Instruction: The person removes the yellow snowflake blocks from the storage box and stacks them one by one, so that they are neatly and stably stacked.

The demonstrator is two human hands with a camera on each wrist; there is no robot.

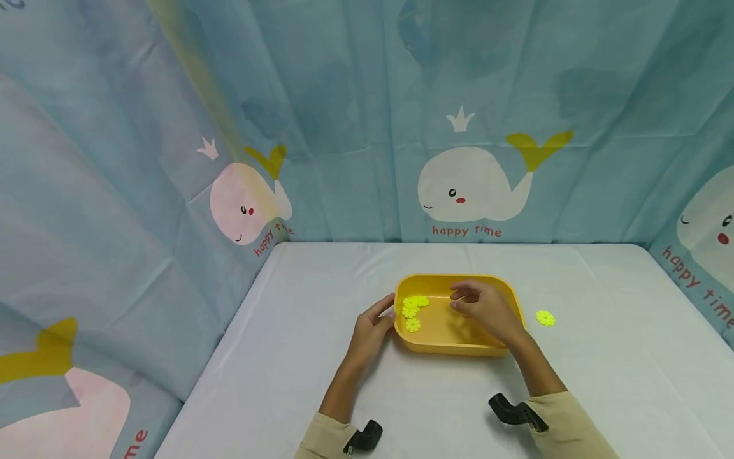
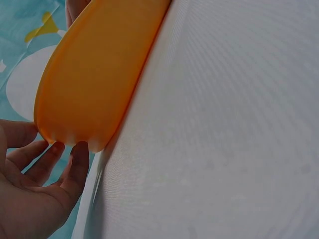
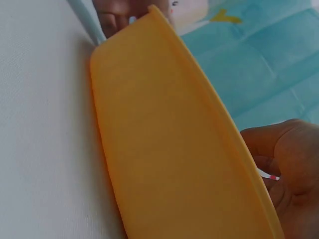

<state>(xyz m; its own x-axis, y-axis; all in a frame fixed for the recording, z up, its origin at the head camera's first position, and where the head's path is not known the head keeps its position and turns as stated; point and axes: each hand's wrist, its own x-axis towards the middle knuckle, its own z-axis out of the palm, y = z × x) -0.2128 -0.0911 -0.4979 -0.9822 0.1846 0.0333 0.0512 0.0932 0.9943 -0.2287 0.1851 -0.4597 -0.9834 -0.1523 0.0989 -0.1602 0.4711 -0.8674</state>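
Observation:
A yellow-orange plastic tray with rounded corners sits on the white-covered table. My left hand is at its left end; in the left wrist view the fingertips touch the outer end wall, with no digit seen inside the tray. Over the tray's right half hovers my right hand, fingers loosely bent and no piece visible in them. Behind the tray wall, the right wrist view shows only part of that hand. Several bright yellow flower-shaped discs lie in the tray's left part.
One more yellow flower-shaped disc lies on the white tablecloth right of the tray. Blue curtains printed with whales stand behind the table and at its sides. Black wrist devices sit at both beige sleeves.

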